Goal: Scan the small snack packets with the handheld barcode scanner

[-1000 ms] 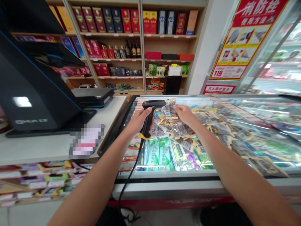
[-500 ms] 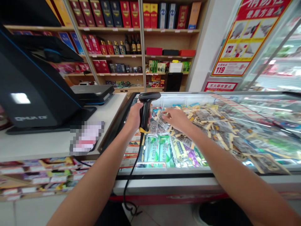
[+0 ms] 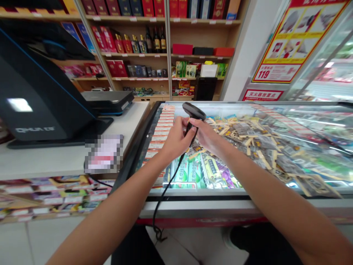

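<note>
A black barcode scanner [image 3: 194, 110] is held up over the freezer's glass top, its head at the upper end and its cable [image 3: 171, 177] trailing down past the front edge. My left hand [image 3: 178, 137] is closed round the grip from the left, thumb across it. From the right, my right hand [image 3: 205, 131] also has its fingers on the grip, just under the head. The two hands meet there and hide most of the handle. Behind and right of them lie many dark packets with cream edges [image 3: 248, 129]. Green ice-cream packs [image 3: 190, 173] show below the hands.
At left, a counter [image 3: 68, 162] carries a black checkout terminal [image 3: 41, 95], a flat black device [image 3: 109, 98] and a blurred-out item [image 3: 104, 154]. Price labels [image 3: 158, 136] line the freezer's left side. Shelves [image 3: 138, 55] of boxes and bottles stand behind.
The scanner has moved right and its head has tilted. My right hand has come from the packets onto its grip, beside my left hand. The view has dipped slightly.
</note>
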`<state>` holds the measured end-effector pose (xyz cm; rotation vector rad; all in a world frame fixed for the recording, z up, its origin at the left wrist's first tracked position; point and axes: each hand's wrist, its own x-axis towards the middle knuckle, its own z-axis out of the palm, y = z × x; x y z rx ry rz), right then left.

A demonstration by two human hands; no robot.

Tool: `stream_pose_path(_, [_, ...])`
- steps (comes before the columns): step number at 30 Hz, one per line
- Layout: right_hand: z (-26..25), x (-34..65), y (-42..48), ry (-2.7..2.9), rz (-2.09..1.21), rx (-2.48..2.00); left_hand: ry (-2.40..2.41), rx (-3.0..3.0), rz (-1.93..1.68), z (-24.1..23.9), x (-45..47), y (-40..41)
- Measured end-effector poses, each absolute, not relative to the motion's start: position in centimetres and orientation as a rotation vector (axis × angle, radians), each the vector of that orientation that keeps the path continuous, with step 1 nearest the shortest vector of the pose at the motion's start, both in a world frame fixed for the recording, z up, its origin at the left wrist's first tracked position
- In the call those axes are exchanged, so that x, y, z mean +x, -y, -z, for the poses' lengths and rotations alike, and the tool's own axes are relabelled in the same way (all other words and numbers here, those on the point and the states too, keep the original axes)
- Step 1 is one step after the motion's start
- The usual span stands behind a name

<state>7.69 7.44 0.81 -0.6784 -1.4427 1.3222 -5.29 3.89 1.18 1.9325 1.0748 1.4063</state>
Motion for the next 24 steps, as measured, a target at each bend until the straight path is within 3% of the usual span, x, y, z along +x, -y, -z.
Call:
stream_pose_path(5, [-2.7,9.8,-7.9,1.114,-1.227,-0.863,-1.44,2.324,-1.038,-0.5,-6.5,-4.8])
stream_pose_path(11, [-6.6,15.1,-8.1,1.347,-1.382,-0.953,-1.764,2.443,-0.443,1.8,-6.9,-5.6])
stream_pose_path(16, [-4.5,16.4,-6.0,1.532,-1.718,-1.077,-1.737,2.313,-0.703,2.6,-6.6,-6.6])
stream_pose_path(24, [-2.5,16.2,-4.1,1.686,-1.696,-1.047,-1.558,2.167,-1.084,3.3,-6.8,-8.2])
